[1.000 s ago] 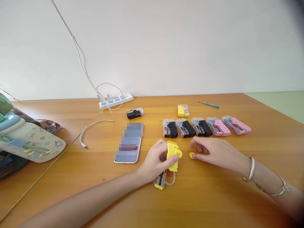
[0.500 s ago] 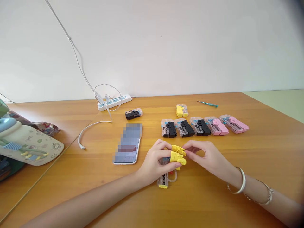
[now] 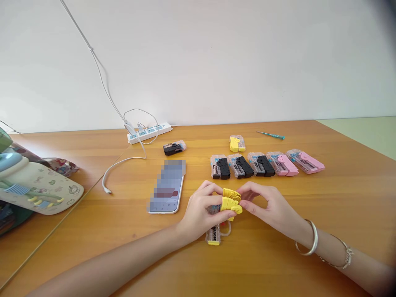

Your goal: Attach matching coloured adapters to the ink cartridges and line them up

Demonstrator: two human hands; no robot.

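Yellow and clear plastic make up the toy in hand (image 3: 228,203), which is at the near middle of the wooden table (image 3: 269,264). Its clear part, printed with black lettering (WATER, by the look of it), points toward the near edge, and a pale loop of tube (image 3: 226,234) shows at its right.

On the left side of the toy, the left hand (image 3: 199,212) is wrapped around it, thumb along the near side and fingers over the far side. From the right, the right hand (image 3: 269,204) brings thumb and forefinger close together at the toy's right edge, just beside a round yellow disc (image 3: 236,209); the fingertips cover the spot, so I cannot tell whether they pinch anything.

Farther off, three black toys (image 3: 242,166) and two pink toys (image 3: 306,162) lie in a row, the pink ones on the right. Beyond them are another yellow toy (image 3: 236,144) and, to its right, a teal-handled screwdriver (image 3: 275,136). Left of the hands lies a phone (image 3: 167,189), with a lone black toy (image 3: 174,148) just beyond it.
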